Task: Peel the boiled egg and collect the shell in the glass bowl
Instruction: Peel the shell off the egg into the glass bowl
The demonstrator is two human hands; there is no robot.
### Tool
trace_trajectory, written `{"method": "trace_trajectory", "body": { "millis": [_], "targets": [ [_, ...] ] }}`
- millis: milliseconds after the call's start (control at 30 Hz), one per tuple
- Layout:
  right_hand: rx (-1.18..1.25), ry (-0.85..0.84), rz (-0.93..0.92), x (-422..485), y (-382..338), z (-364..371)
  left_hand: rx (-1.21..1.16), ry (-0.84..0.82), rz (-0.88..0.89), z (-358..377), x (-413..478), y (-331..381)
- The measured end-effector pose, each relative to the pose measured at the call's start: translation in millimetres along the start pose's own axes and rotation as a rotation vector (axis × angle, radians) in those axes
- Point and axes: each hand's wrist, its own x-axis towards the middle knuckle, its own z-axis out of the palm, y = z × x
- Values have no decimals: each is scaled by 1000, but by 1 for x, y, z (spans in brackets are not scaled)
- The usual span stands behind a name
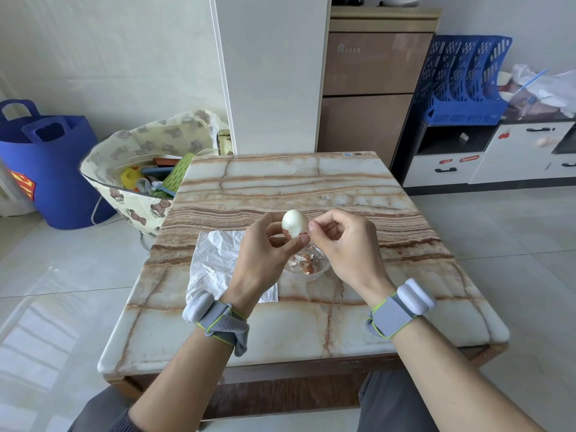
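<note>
A boiled egg (293, 222), mostly bare and white with a patch of brown shell low on its side, is held upright above the table. My left hand (265, 254) grips it from below with curled fingers and thumb. My right hand (339, 244) pinches at the egg's right side with thumb and forefinger, at the shell's edge. Just under both hands stands a small glass bowl (324, 269) holding several brown and white shell pieces (307, 260).
A crinkled white sheet (215, 260) lies on the marble table (280, 182) left of the bowl. Beside the table's far left corner stand a bear-print bag (140, 151) and a blue bucket (53, 169). A brown cabinet (367, 88) is behind.
</note>
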Motion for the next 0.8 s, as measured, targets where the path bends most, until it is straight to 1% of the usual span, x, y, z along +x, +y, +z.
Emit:
{"method": "trace_trajectory", "body": {
  "millis": [367,800],
  "targets": [
    [-56,46,-21,3,4,-1,65,-41,49,-3,-2,-2],
    [-39,64,-4,2,2,-3,100,-52,34,-3,-5,3]
  ]
}}
